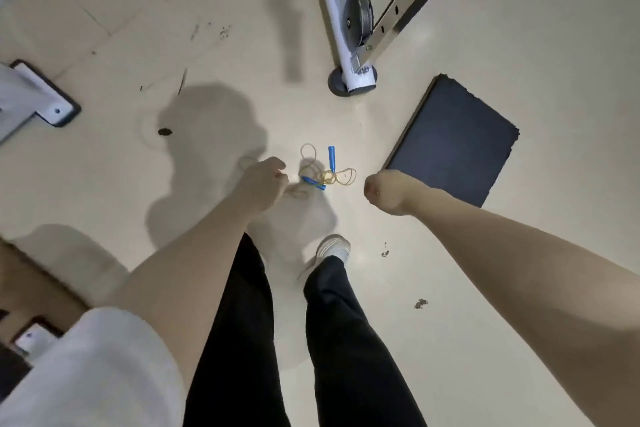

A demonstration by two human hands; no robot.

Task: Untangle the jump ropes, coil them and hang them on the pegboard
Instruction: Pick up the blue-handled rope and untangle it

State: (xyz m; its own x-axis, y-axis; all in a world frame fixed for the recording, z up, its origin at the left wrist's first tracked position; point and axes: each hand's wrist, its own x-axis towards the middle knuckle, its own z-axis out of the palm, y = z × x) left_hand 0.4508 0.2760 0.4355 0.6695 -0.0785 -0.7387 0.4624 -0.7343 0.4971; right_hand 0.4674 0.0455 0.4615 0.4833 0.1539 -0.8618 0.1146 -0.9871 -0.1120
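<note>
Tangled yellow jump rope [323, 173] with blue handles, lying on the floor [450, 270]. Left hand [263, 180] beside it, right hand [382, 192] near it, both with fingers curled, holding nothing. Dark mat [453, 142] beyond the rope.

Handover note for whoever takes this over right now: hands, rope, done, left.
Left hand: fingers curled, reaching toward the jump rope; no grip on it that I can make out.
Right hand: fist-like, holds nothing, to the right of the rope.
Rope: yellow cord, tangled loops on the floor ahead of the shoe, with two blue handles. Only one rope can be made out. A dark mat lies to its right.
Done: nothing; the cord is tangled and on the floor.
Left: pick up, untangle, coil, hang. The pegboard is not in view.
</note>
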